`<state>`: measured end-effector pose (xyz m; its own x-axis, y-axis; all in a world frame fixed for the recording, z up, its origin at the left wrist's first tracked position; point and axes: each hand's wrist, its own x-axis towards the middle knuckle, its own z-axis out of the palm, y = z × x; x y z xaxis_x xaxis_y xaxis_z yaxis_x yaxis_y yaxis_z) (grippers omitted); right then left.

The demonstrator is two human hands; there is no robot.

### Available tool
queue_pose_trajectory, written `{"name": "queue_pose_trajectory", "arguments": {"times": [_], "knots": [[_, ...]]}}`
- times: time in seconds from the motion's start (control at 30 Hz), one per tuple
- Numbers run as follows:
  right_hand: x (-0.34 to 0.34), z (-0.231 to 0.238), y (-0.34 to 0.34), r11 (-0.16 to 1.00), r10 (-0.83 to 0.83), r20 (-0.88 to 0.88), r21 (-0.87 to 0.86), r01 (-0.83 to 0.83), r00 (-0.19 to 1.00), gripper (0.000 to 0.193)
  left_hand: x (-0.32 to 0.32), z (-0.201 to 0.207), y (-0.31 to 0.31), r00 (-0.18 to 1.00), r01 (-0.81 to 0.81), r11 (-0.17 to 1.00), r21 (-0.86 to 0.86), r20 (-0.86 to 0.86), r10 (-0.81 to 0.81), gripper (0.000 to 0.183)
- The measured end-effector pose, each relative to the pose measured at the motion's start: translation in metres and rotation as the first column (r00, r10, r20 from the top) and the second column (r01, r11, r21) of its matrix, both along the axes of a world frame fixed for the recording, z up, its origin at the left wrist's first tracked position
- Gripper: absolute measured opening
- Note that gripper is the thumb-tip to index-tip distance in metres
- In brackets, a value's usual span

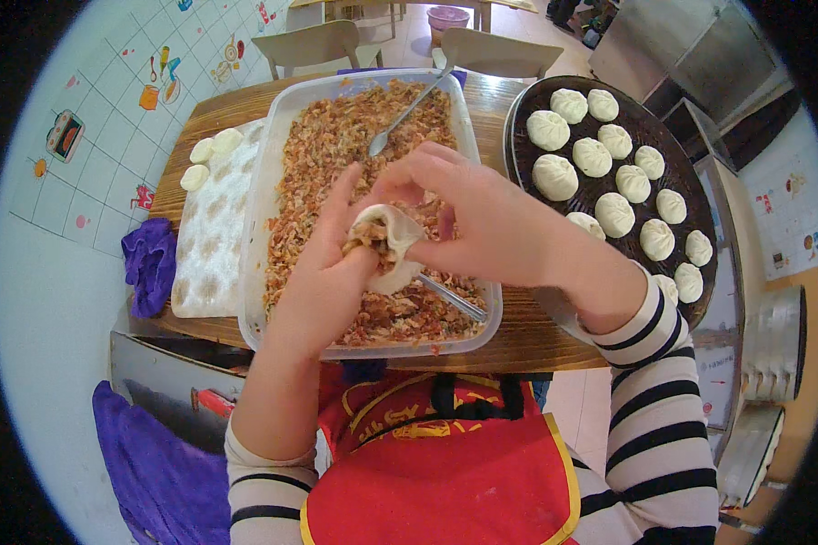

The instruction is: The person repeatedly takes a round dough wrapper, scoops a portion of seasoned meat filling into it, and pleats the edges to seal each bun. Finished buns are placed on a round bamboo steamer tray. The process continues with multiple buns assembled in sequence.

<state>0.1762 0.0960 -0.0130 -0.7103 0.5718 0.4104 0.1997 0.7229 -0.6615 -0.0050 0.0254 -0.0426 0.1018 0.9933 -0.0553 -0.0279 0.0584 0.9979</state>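
Note:
Over a large clear plastic tub (488,338) of chopped orange-brown filling (327,127), both my hands hold one unsealed bun (400,227). Its white dough wrapper is cupped around a lump of filling that shows at the top. My left hand (323,272) supports the bun from the left, its thumb against the filling. My right hand (482,218) pinches the wrapper's edge from the right, thumb and fingers curled. One metal spoon (404,118) rests in the filling at the back. Another utensil's metal handle (453,297) sticks out below the bun.
A floury white board (204,272) with several dough rounds (211,150) lies on the left of the wooden table (218,113). Several pleated buns (615,215) sit on a round dark tray (600,136) at right. Purple cloths (150,265) lie left; chairs (495,53) stand beyond.

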Motion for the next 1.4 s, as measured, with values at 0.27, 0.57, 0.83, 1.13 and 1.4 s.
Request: {"name": "queue_pose_trajectory", "arguments": {"times": [0.27,0.57,0.83,1.13,1.4], "knots": [[-0.001,0.0,-0.005,0.977,-0.174,-0.035,0.116,0.177,0.984,0.012,0.015,-0.005,-0.006,0.911,-0.106,0.99,-0.095,0.389,0.135,0.04],[-0.008,-0.009,-0.018,0.966,-0.057,-0.041,0.25,0.066,0.998,0.01,-0.001,-0.011,-0.001,0.721,-0.019,0.964,-0.267,0.664,0.198,0.034],[-0.011,-0.003,-0.017,0.984,-0.014,-0.037,0.18,0.02,0.999,0.015,0.005,-0.01,-0.007,0.768,0.0,0.979,-0.205,0.627,0.131,0.035],[-0.004,0.002,-0.012,0.959,0.097,0.069,0.259,-0.112,0.993,0.017,0.013,-0.021,-0.009,0.924,-0.041,0.999,-0.033,0.38,0.051,0.046],[0.001,0.011,-0.008,0.983,-0.058,0.031,-0.171,0.062,0.998,0.01,-0.006,-0.004,-0.009,0.76,0.234,0.96,-0.154,0.645,-0.082,0.053]]}}
